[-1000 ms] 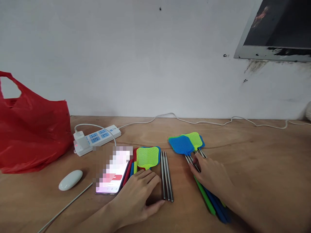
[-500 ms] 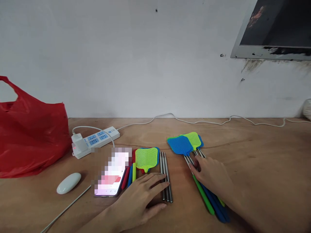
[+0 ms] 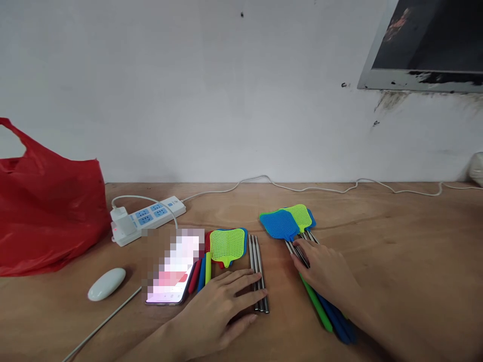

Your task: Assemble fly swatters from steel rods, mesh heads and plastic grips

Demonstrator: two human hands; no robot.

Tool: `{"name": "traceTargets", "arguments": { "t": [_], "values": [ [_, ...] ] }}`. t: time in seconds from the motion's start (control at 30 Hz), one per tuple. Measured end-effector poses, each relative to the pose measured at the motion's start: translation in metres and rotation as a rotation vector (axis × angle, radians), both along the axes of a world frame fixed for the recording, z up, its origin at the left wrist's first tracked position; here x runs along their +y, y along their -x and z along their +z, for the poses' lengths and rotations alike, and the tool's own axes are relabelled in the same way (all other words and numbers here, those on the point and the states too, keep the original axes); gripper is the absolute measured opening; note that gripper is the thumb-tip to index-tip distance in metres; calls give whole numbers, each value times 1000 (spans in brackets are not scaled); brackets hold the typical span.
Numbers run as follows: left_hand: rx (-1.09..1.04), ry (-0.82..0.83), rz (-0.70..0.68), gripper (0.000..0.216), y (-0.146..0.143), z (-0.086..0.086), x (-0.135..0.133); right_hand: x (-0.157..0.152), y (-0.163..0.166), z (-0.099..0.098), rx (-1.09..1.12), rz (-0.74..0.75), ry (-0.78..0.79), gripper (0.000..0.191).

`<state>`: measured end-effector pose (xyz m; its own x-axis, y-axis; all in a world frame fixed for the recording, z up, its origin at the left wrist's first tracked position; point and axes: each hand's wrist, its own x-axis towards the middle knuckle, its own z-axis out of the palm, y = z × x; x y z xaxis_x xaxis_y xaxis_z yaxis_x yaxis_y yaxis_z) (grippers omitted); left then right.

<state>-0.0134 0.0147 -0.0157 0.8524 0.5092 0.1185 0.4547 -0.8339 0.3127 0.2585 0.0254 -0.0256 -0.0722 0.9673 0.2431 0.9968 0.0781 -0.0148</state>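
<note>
My left hand (image 3: 222, 306) lies palm down with its fingers spread. Its index and middle fingertips touch a row of three metal rods (image 3: 257, 256). Just beyond that hand are a yellow-green mesh fly swatter head (image 3: 227, 245), with red and blue ones under it, and three loose handles, red (image 3: 194, 275), blue (image 3: 202, 274) and yellow-green (image 3: 208, 266). On the right, my right hand (image 3: 326, 271) is closed around the metal shafts of a bundle of fly swatters (image 3: 279, 224). Their heads are blue and green; a green handle (image 3: 319, 309) and dark blue handles (image 3: 337, 319) reach toward me, partly under my wrist.
A lit phone (image 3: 175, 271), partly pixelated, lies left of the handles. Behind it stands a white power strip (image 3: 154, 217) with a charger (image 3: 123, 220) and cable. A white computer mouse (image 3: 106, 284) and a red plastic bag (image 3: 49, 216) are farther left. A thin cord (image 3: 313, 190) runs along the wall.
My left fingertips have slid slightly right and nearer to me, and the rods' near ends have shifted a little right. My right thumb and fingers have moved slightly left on the shafts.
</note>
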Motion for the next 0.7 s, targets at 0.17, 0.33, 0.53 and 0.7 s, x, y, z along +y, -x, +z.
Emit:
{"name": "traceTargets", "arguments": {
  "t": [0.17,0.33,0.53,0.7],
  "values": [
    [-19,4,2,48,1,-2,0,0,2,1,12,1,32,12],
    [-32,-2,4,48,0,-1,-1,1,7,6,15,-90,87,12],
    [-11,-23,-1,48,0,-4,-1,4,7,3,74,-116,91,9],
    [2,-38,-6,50,0,-4,-1,9,0,-4,282,-52,4,5]
  ]
}}
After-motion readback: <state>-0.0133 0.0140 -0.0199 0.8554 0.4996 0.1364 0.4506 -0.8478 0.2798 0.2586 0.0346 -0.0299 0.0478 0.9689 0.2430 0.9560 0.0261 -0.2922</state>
